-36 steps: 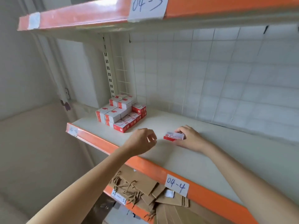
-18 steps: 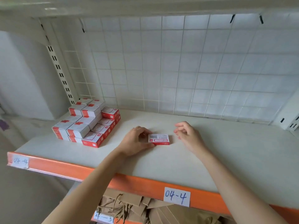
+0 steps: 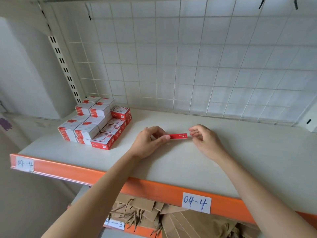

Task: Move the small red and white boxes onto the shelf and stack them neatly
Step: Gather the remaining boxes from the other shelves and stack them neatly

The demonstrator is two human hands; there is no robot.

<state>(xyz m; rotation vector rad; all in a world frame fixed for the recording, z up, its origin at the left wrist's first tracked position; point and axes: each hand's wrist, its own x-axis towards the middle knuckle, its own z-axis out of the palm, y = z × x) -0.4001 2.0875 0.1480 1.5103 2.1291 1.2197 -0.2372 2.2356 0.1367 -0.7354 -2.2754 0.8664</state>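
Now the small box is tipped up on its edge; before, it lay flat. Left hand pinches its near end, while right hand sits loose and empty beside the other end. Next it goes left, onto the stack, lined up straight.

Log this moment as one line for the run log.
left hand: pinching red box | right hand: open beside box | box stack: shelf's left rear | step: single box unstacked
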